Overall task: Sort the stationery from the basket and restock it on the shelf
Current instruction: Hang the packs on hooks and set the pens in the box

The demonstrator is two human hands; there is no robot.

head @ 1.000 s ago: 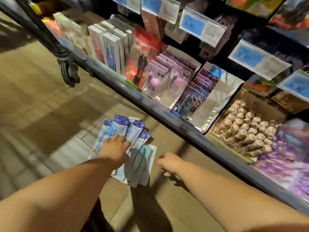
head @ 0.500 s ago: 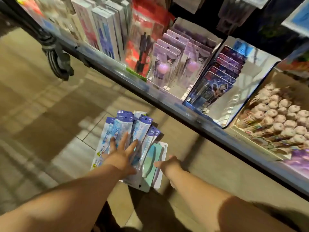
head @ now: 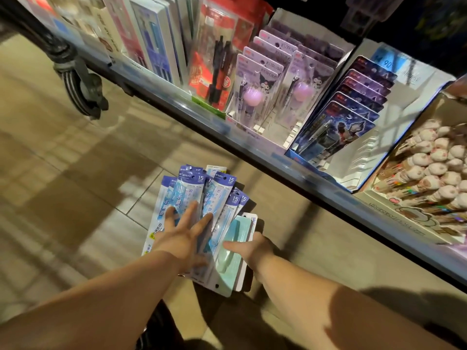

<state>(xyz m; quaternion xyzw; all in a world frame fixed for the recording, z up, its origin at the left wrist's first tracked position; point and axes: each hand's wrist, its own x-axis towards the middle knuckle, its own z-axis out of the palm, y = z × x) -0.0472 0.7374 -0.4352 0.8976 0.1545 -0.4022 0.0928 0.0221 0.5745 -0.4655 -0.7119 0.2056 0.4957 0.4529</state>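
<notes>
A fanned pile of blue 15 cm ruler packs (head: 194, 198) lies on the tiled floor below the shelf (head: 252, 147). Two teal packs (head: 233, 253) lie at the pile's right side. My left hand (head: 182, 231) rests flat on the ruler packs with its fingers spread and straight. My right hand (head: 249, 247) is at the right edge of the teal packs, its thumb on top of them and its fingers hidden under or behind them. No basket is in view.
The shelf holds boxed pen sets (head: 156, 44), red pen packs (head: 217, 61), purple Kuromi packs (head: 267, 79), dark blue hero packs (head: 348, 117) and a box of plush-topped pens (head: 434, 173). A black caster wheel (head: 80, 82) stands on the floor at the left.
My left hand went from lying curled on the ruler packs to flat with fingers spread. My right hand moved left to the teal packs' edge. The camera moved closer to the shelf.
</notes>
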